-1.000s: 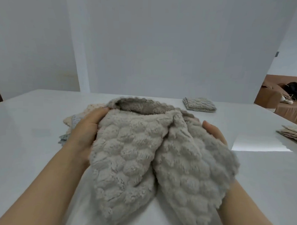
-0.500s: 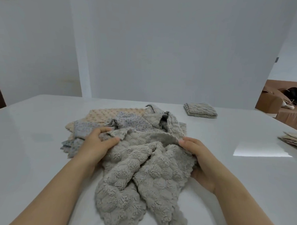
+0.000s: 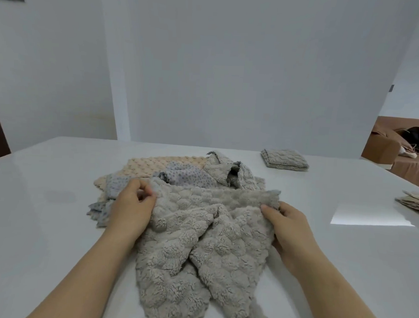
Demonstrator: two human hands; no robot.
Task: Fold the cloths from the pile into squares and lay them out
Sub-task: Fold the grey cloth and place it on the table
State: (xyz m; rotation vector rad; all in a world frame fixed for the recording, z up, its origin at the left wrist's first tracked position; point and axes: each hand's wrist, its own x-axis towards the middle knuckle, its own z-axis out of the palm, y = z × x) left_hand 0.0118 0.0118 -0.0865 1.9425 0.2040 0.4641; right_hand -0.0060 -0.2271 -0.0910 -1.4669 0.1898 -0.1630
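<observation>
Right now your left hand (image 3: 132, 208) pinches the far left corner of the grey cloth (image 3: 199, 249). Your right hand (image 3: 289, 225) grips its far right corner, thumb on top, so the far edge runs nearly straight between them. The cloth is thick plush fleece quilted in rounded, scale-like puffs. The rest of it sags toward six o'clock in two rumpled lobes on the glossy white table (image 3: 44, 223).

Just beyond, at twelve o'clock, lies the pile (image 3: 229, 174), all crumpled: a beige bobbled cloth (image 3: 155, 165), a thin blue-grey dotted cloth (image 3: 188, 178) and more grey fleece. At one o'clock, well apart, sits a folded grey square (image 3: 285, 159). At three o'clock, cut by the frame edge, is what looks like a flat stack of beige cloths (image 3: 415, 202).
</observation>
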